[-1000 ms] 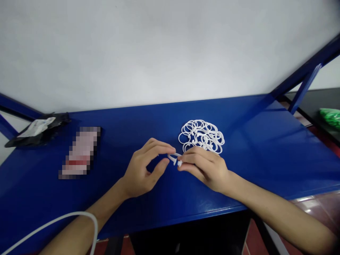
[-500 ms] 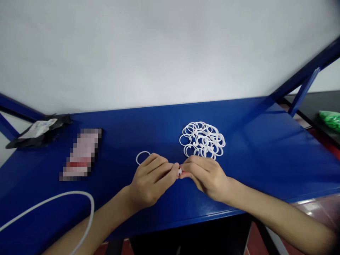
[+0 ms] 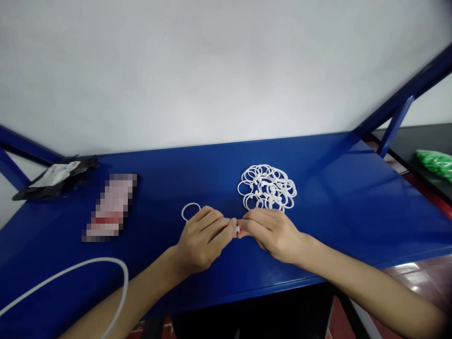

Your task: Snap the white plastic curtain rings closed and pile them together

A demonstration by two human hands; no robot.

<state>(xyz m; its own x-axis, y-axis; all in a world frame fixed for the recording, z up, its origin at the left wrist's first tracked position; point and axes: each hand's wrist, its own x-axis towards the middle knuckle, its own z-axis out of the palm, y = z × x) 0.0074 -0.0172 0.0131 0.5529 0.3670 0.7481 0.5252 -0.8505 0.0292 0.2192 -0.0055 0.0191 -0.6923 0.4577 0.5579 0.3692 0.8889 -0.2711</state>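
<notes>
My left hand [image 3: 202,241] and my right hand [image 3: 274,233] meet fingertip to fingertip just above the near middle of the blue table. Between the pinched fingers shows a small white piece [image 3: 238,229], which both hands grip; its exact shape is mostly hidden. A thin white ring [image 3: 191,204] shows behind my left knuckles, partly covered, and whether it joins the held piece I cannot tell. Just beyond my right hand lies a heap of white rings [image 3: 270,186] with small knobs on them. A long white cord [image 3: 88,260] arches over my left forearm.
The blue table [image 3: 187,174] runs back to a pale wall. At the left lie a blurred-out flat item [image 3: 113,202] and a black plastic package [image 3: 58,176] with a white label. Blue frame bars rise at both sides. A green bag [image 3: 434,162] is at far right.
My fingertips have closed nearer together, and less of the small white piece shows between them. The whole view has shifted slightly; the heap and other items stay in place.
</notes>
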